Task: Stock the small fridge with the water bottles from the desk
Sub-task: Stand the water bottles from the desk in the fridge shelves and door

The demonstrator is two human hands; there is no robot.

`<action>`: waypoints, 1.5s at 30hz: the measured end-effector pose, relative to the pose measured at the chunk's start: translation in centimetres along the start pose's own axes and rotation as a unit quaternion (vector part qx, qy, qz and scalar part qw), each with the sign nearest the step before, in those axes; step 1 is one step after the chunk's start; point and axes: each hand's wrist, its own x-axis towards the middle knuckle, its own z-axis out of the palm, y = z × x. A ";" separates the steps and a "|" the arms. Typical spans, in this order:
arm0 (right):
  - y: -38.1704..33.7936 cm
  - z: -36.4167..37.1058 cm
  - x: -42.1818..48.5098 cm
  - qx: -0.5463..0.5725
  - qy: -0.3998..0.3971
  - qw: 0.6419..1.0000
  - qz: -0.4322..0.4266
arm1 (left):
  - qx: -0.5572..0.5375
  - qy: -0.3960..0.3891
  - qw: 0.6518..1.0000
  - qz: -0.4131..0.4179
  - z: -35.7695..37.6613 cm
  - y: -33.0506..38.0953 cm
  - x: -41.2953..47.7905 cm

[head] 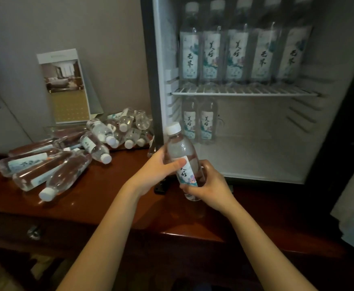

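Your left hand (157,171) and right hand (208,185) both grasp the water bottle (180,150), cap up, axis near upright. Free fridge (256,162) floor lies ahead-right, beside the standing bottles (199,122).

Glossy red-brown wooden desk (87,206) in front of me. Left: heap of clear plastic white-capped water bottles (62,175) on their sides. Behind them: folded brochure card (66,89), upright. Right: small open fridge (256,160). Its white wire shelf (245,92) carries five upright labelled bottles (236,53).
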 end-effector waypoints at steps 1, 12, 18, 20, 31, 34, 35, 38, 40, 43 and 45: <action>0.1 -0.5 0.2 0.007 0.010 1.000 0.000 | 0.005 -0.008 1.000 0.003 0.6 0.0 0.4; 2.0 -5.1 2.9 0.057 0.091 0.994 -0.004 | -0.022 0.006 0.999 0.042 6.1 -0.2 6.5; 3.8 -6.8 4.0 0.079 0.111 0.991 -0.006 | -0.010 -0.005 0.998 0.062 7.7 -1.0 9.6; 4.4 -7.2 4.5 0.087 0.118 0.989 0.002 | -0.007 -0.007 0.998 0.065 8.2 -1.3 10.6; 6.1 -9.2 7.6 0.082 0.126 0.988 0.035 | -0.037 -0.003 0.997 0.071 9.2 -2.6 13.9; 6.4 -9.6 8.6 0.068 0.138 0.987 0.043 | -0.045 0.029 0.996 0.073 9.3 -3.4 14.4; 6.4 -9.7 9.0 0.059 0.142 0.987 0.042 | -0.049 0.041 0.995 0.071 9.3 -3.6 14.5; 6.5 -9.8 10.0 0.037 0.162 0.985 0.040 | -0.043 0.079 0.994 0.060 9.2 -3.9 14.8; 6.5 -9.7 10.6 0.036 0.171 0.984 0.039 | -0.027 0.109 0.992 0.060 9.0 -3.8 15.0; 6.5 -9.5 11.2 0.051 0.170 0.983 0.042 | -0.012 0.118 0.991 0.054 8.6 -3.9 15.1; 6.5 -9.4 11.7 0.062 0.179 0.981 0.048 | -0.010 0.110 0.993 0.050 8.4 -4.1 15.0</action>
